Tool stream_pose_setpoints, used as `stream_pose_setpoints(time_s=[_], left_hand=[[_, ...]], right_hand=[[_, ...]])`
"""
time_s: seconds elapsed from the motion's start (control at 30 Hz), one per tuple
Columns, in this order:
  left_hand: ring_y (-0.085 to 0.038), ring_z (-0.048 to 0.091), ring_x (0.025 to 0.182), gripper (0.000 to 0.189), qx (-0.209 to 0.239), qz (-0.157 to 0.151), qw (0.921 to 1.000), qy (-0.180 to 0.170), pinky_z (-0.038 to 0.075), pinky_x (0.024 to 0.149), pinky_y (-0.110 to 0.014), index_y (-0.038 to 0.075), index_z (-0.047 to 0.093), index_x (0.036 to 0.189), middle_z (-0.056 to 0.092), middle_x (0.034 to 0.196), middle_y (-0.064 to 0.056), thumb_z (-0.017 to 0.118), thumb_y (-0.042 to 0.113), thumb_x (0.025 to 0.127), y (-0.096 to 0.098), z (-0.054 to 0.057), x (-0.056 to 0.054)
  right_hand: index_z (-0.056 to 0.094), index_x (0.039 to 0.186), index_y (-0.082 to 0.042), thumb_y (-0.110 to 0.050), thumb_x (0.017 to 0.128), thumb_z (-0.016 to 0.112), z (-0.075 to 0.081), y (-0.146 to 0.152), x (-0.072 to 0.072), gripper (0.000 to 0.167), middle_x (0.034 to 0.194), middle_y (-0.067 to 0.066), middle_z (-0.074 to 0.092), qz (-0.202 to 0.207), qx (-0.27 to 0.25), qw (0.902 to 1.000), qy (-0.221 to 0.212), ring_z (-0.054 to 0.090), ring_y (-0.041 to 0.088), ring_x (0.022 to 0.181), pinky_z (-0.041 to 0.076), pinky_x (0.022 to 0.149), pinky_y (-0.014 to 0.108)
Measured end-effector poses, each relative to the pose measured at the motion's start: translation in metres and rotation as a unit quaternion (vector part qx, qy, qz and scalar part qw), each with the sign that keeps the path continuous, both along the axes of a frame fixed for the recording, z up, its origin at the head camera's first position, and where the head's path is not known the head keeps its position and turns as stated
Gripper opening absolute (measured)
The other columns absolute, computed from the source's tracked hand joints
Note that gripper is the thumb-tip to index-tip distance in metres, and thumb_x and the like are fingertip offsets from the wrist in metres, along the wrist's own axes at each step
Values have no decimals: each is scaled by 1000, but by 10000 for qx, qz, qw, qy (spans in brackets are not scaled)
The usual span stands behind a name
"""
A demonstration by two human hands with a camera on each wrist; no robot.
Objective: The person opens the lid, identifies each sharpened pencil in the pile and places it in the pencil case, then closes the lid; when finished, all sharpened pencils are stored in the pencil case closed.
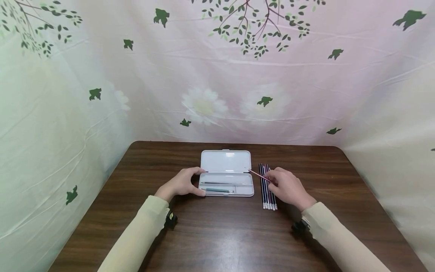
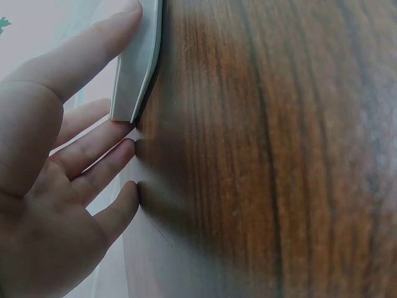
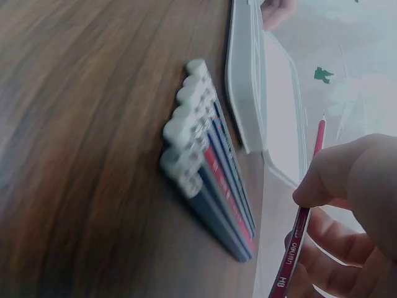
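A white pencil case (image 1: pixel 225 161) lies on the table with its lid folded back. My left hand (image 1: pixel 182 182) holds its left end, thumb at the front corner and fingers at the back; in the left wrist view the thumb (image 2: pixel 93 46) lies along the case's wall (image 2: pixel 133 81). Between thumb and fingers my right hand (image 1: pixel 287 187) pinches a dark red pencil (image 3: pixel 291 254), its sharpened tip pointing left over the case. Beneath that hand lies a row of several pencils (image 1: pixel 266 189), dark ones and a red one, white ends toward me.
Inside the case's tray, a slim pencil-like stick (image 1: pixel 221 183) lies in the back section and a teal one (image 1: pixel 217 190) in the front section. The brown wooden table (image 1: pixel 217 234) ends at a patterned cloth backdrop (image 1: pixel 231 75), with cloth at both sides.
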State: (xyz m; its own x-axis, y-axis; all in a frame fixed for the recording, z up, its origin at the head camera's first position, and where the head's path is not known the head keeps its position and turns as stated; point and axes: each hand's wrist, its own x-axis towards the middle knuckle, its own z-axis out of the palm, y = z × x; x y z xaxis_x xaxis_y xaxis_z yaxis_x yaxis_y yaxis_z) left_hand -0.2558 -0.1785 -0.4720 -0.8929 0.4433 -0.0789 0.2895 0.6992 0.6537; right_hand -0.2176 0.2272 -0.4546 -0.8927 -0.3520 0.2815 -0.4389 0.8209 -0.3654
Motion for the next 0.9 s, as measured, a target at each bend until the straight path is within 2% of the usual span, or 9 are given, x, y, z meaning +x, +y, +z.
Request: stream_pose_setpoints(time_s=[0.23,0.43,0.67,0.9], left_hand=[[-22,55,136,87,-12,41,10000,-27,40,118,-46,14,61,145,63,143,-5,100,37,71,0,1,1],[-23,54,137,86,-17,57,9999,-94,40,119,-46,14,60,145,62,144,-5,100,37,71,0,-1,1],[-22,54,135,86,41,84,9999,-56,40,119,-47,15,61,144,63,142,-4,100,37,71,0,-2,0],[-22,54,136,86,18,58,10000,-38,40,119,-47,14,61,145,63,143,-5,100,38,71,0,-1,1]], right_hand=[[80,108,-9,-1,86,69,4,-21,-6,26,91,-2,64,286,78,9995,43,53,13,73,45,60,32],[80,106,-8,0,88,70,3,-38,-10,22,91,-2,66,502,130,9986,138,54,12,74,49,63,31],[79,109,-8,0,91,73,1,-56,-16,20,99,2,71,752,222,9966,247,65,16,87,59,76,39],[79,109,-8,-2,94,76,-2,-74,-23,17,105,5,74,953,361,9947,133,70,23,98,60,86,44]])
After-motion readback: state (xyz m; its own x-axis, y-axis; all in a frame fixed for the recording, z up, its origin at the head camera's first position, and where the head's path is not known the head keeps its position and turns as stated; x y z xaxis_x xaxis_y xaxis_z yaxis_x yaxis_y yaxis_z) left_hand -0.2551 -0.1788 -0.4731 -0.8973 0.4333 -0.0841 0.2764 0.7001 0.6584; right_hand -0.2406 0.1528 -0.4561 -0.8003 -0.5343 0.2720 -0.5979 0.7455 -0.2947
